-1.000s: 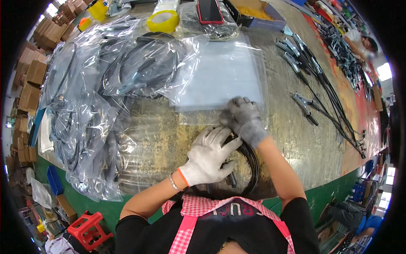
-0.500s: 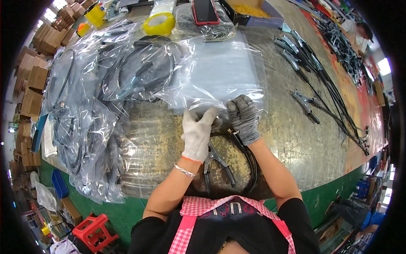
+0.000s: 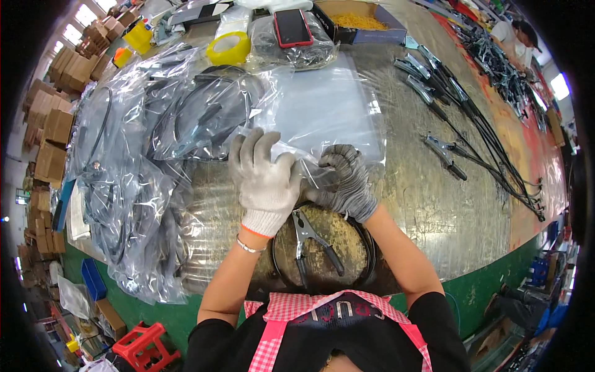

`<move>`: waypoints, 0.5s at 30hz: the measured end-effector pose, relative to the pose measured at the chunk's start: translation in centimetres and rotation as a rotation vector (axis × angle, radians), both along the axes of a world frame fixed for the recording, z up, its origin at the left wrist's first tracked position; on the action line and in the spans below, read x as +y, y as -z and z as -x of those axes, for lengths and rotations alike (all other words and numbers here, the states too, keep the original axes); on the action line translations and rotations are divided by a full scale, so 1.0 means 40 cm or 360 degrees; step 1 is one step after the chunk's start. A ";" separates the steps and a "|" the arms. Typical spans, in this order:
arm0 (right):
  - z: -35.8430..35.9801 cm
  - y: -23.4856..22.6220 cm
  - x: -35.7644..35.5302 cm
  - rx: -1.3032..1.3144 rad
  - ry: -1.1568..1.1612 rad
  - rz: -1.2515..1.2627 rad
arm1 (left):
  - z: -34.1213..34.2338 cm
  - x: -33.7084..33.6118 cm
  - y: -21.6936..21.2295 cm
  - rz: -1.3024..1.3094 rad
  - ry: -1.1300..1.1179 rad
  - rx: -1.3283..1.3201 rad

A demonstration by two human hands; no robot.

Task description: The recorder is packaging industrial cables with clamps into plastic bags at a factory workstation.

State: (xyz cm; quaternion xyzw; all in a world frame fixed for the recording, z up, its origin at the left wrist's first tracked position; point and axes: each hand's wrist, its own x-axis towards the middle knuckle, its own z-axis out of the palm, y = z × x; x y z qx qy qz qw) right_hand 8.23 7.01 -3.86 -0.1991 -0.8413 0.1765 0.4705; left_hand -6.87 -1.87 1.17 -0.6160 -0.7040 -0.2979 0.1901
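Below, I see my left hand point(image 3: 265, 180) flat on the bag point(image 3: 322, 111), right hand point(image 3: 347, 183) pinching its edge; cable point(image 3: 322, 248) at 6 o'clock.

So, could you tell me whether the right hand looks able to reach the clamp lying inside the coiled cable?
Probably yes: the right hand is beside the clamp, with nothing covering it.

Left hand point(image 3: 265, 180) and right hand point(image 3: 347, 180): side by side on near edge of empty plastic bag point(image 3: 322, 105). Coiled cable with clamps point(image 3: 322, 248): below both hands, on table point(image 3: 427, 204). Bagged cables point(image 3: 136, 173): left. Loose clamp cables point(image 3: 471, 118): right. Tape roll point(image 3: 228, 48), phone point(image 3: 291, 27): beyond bag.
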 end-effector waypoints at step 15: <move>-0.151 0.076 0.039 -0.0961 0.0707 -0.0011 | 0.069 -0.124 0.054 0.0148 0.0146 -0.2573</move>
